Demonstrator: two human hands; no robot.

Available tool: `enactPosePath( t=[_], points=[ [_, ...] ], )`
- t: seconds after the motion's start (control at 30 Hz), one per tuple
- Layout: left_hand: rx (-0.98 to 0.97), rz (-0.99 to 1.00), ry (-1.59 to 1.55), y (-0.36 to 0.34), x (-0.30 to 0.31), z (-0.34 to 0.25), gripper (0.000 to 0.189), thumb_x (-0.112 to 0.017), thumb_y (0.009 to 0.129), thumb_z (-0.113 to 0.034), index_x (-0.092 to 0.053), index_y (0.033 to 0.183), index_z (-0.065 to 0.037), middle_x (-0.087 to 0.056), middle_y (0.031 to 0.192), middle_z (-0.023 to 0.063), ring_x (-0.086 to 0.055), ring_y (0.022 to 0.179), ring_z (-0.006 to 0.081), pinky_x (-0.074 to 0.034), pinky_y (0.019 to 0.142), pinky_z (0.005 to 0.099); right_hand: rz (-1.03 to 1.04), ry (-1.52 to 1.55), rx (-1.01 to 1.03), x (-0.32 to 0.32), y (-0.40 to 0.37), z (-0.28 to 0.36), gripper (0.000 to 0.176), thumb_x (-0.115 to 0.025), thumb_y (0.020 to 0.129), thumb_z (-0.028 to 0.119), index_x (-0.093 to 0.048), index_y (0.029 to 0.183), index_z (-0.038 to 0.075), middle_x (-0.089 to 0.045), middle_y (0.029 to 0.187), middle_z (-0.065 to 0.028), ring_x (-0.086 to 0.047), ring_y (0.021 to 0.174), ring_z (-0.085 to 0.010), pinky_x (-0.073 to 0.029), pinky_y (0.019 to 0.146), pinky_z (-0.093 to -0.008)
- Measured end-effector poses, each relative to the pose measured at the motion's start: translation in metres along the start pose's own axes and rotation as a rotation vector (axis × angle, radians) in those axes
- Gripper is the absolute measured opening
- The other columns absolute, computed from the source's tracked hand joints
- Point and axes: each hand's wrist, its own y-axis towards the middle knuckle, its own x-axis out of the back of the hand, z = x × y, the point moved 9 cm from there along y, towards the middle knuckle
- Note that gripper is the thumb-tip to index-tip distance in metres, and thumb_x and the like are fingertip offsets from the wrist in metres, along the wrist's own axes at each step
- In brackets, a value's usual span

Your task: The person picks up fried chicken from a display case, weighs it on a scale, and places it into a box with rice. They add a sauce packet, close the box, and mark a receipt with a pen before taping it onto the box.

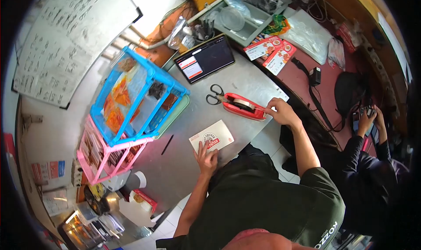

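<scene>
My left hand (pixel 207 159) rests with its fingers stretched out on a small white printed box (pixel 221 129) with a red and black chicken logo. The box lies at the front edge of the metal table. My right hand (pixel 282 112) is at the cutting end of a red tape dispenser (pixel 252 115), its thumb and fingers pinched together at the tape's end. A roll of tape (pixel 244 104) sits inside the dispenser. Black-handled scissors (pixel 215 95) lie against the dispenser's far end.
A tablet (pixel 205 58) stands at the back. On the left, a blue basket rack (pixel 153 74) sits above a pink one (pixel 105 162). A black pen (pixel 167 145) lies on the table (pixel 184 171). At right, another person's hands (pixel 367 120) hold a device.
</scene>
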Motion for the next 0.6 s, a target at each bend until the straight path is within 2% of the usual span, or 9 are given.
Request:
enactPosePath(
  t=[0.07, 0.13, 0.2, 0.27, 0.3, 0.4, 0.47, 0.53, 0.6],
  points=[
    [-0.006, 0.001, -0.009, 0.001, 0.0, -0.004, 0.003, -0.072, 0.077, -0.018, -0.073, 0.079, -0.016, -0.053, 0.133, 0.0077, -0.036, 0.133, 0.0365, -0.017, 0.103, 0.0663, 0.119, 0.022, -0.236, 0.012, -0.016, -0.007, 0.023, -0.06, 0.083, 0.029, -0.07, 0.085, 0.008, -0.068, 0.082, -0.0112, -0.065, 0.079, -0.0291, -0.05, 0.072, -0.0388],
    [-0.011, -0.009, -0.021, 0.006, -0.001, -0.005, 0.003, -0.072, 0.077, -0.018, -0.072, 0.078, -0.016, -0.054, 0.133, 0.0077, -0.037, 0.132, 0.0365, -0.018, 0.104, 0.0652, 0.222, 0.025, -0.274, -0.008, -0.03, -0.037, 0.024, -0.059, 0.084, 0.032, -0.07, 0.087, 0.01, -0.068, 0.076, -0.0074, -0.066, 0.073, -0.0239, -0.05, 0.068, -0.0377],
    [-0.065, -0.048, 0.002, 0.009, -0.002, -0.008, 0.003, -0.073, 0.076, -0.019, -0.071, 0.076, -0.016, -0.055, 0.132, 0.0072, -0.039, 0.131, 0.0364, -0.019, 0.104, 0.0632, 0.158, 0.076, -0.363, -0.033, -0.04, -0.066, 0.024, -0.06, 0.083, 0.032, -0.07, 0.088, 0.011, -0.068, 0.077, -0.0085, -0.066, 0.075, -0.0268, -0.05, 0.069, -0.0398],
    [-0.106, -0.074, -0.015, 0.013, -0.008, -0.007, 0.004, -0.073, 0.075, -0.018, -0.069, 0.075, -0.017, -0.055, 0.132, 0.0064, -0.04, 0.131, 0.0358, -0.02, 0.104, 0.0621, -0.021, 0.03, -0.375, -0.047, -0.036, -0.07, 0.022, -0.059, 0.083, 0.031, -0.07, 0.088, 0.013, -0.069, 0.08, -0.0107, -0.066, 0.078, -0.0307, -0.05, 0.071, -0.043],
    [-0.102, -0.067, 0.013, 0.014, -0.01, -0.007, 0.005, -0.074, 0.074, -0.018, -0.069, 0.075, -0.018, -0.055, 0.132, 0.0063, -0.04, 0.131, 0.0357, -0.021, 0.104, 0.0621, -0.048, -0.143, -0.349, -0.048, -0.032, -0.068, 0.022, -0.058, 0.084, 0.031, -0.07, 0.088, 0.013, -0.068, 0.083, -0.0137, -0.065, 0.08, -0.0344, -0.051, 0.072, -0.0459],
    [-0.164, -0.05, 0.085, 0.015, -0.004, -0.011, 0.006, -0.075, 0.073, -0.019, -0.069, 0.077, -0.02, -0.056, 0.13, 0.0059, -0.043, 0.128, 0.0354, -0.023, 0.103, 0.0616, -0.078, -0.179, -0.407, -0.055, -0.04, -0.083, 0.022, -0.056, 0.085, 0.029, -0.07, 0.088, 0.013, -0.068, 0.084, -0.016, -0.064, 0.08, -0.0368, -0.051, 0.071, -0.0479],
    [-0.236, -0.06, 0.113, 0.029, -0.004, -0.017, 0.008, -0.075, 0.072, -0.019, -0.069, 0.078, -0.021, -0.057, 0.128, 0.0054, -0.045, 0.125, 0.0352, -0.025, 0.103, 0.0612, -0.13, -0.181, -0.427, -0.048, -0.05, -0.078, 0.021, -0.057, 0.085, 0.026, -0.07, 0.09, 0.01, -0.068, 0.082, -0.0145, -0.066, 0.075, -0.0327, -0.051, 0.069, -0.0451],
    [-0.334, 0.038, 0.1, 0.036, 0.0, -0.023, 0.012, -0.076, 0.07, -0.02, -0.07, 0.08, -0.022, -0.058, 0.122, 0.0047, -0.048, 0.12, 0.0347, -0.028, 0.101, 0.0603, -0.068, 0.31, -0.432, -0.074, -0.068, -0.08, 0.022, -0.058, 0.085, 0.024, -0.07, 0.092, 0.007, -0.069, 0.081, -0.0129, -0.066, 0.072, -0.0254, -0.051, 0.069, -0.04],
    [-0.442, 0.107, 0.028, 0.045, 0.002, -0.028, 0.012, -0.077, 0.068, -0.019, -0.069, 0.077, -0.019, -0.058, 0.12, 0.0051, -0.048, 0.119, 0.0355, -0.029, 0.101, 0.0591, -0.035, 0.495, -0.388, -0.104, -0.08, -0.057, 0.023, -0.06, 0.085, 0.024, -0.069, 0.095, 0.005, -0.069, 0.081, -0.0123, -0.065, 0.071, -0.02, -0.051, 0.068, -0.0361]
  ],
)
